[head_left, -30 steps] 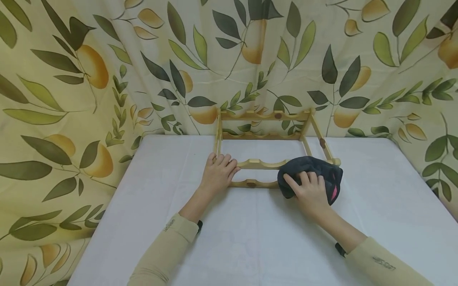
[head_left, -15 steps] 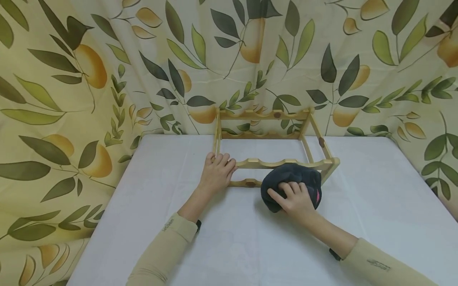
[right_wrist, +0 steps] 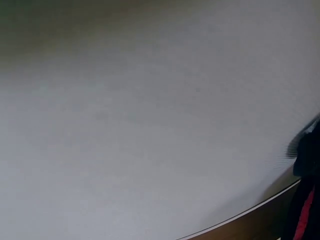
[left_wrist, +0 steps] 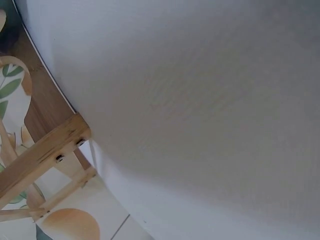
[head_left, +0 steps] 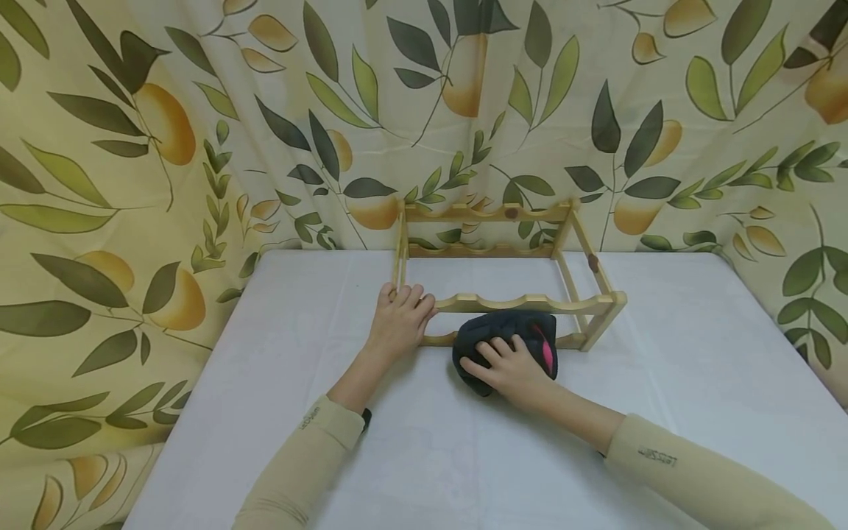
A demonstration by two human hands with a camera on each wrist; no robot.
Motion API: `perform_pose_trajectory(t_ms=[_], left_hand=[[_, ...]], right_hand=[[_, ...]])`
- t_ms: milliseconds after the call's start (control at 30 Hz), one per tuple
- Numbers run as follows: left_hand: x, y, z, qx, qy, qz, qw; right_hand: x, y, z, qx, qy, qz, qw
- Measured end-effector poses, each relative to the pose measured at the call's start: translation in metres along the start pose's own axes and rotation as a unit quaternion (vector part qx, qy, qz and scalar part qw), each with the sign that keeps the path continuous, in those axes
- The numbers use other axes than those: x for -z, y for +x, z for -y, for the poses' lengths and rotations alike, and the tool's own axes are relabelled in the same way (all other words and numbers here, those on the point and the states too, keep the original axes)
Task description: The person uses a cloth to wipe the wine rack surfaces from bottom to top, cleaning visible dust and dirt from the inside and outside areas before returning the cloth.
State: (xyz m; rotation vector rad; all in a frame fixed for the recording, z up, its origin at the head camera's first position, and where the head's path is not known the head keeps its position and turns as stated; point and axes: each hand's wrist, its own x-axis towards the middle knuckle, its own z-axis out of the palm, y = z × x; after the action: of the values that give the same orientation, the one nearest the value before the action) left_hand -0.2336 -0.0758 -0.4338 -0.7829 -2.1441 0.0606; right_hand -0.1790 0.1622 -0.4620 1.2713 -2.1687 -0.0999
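A light wooden rack (head_left: 530,302) with scalloped rails stands on the white-covered table in the head view. My left hand (head_left: 397,320) grips its front left corner, fingers over the upper front rail. A dark navy, soft fabric item (head_left: 506,324) with a pink patch at its right end is bunched under my right hand (head_left: 520,372). The right fingers and thumb hold it from above, against the front of the rack, where it covers part of the lower rail. Wooden rack bars (left_wrist: 45,155) show in the left wrist view. Dark fabric with a red stripe (right_wrist: 304,215) edges into the right wrist view.
The white table surface (head_left: 318,442) extends around the rack on both sides and in front. Behind it hangs a curtain (head_left: 424,132) printed with leaves and orange fruit, which also runs along the left side.
My right hand has moved left with the dark fabric item along the front of the rack, uncovering the rack's right front corner. The left hand has stayed at its corner.
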Motion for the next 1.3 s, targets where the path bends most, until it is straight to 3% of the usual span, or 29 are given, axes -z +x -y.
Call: perform_pose_trajectory(t_ms=[333, 833, 1033, 1300], left_hand=[[0.002, 0.001, 0.0, 0.0, -0.002, -0.003, 1.0], [0.001, 0.0, -0.002, 0.009, 0.0, 0.011, 0.9999], [0.001, -0.001, -0.002, 0.009, -0.005, 0.007, 0.9999], [-0.001, 0.0, -0.001, 0.0, -0.003, -0.026, 0.9997]], right_hand=[[-0.004, 0.017, 0.004, 0.053, -0.026, 0.113, 0.9919], [-0.017, 0.033, 0.002, 0.051, -0.048, 0.166, 0.9837], [-0.018, 0.036, 0.0, 0.036, -0.041, 0.192, 0.9799], [-0.024, 0.035, -0.001, -0.02, -0.021, 0.201, 0.9791]])
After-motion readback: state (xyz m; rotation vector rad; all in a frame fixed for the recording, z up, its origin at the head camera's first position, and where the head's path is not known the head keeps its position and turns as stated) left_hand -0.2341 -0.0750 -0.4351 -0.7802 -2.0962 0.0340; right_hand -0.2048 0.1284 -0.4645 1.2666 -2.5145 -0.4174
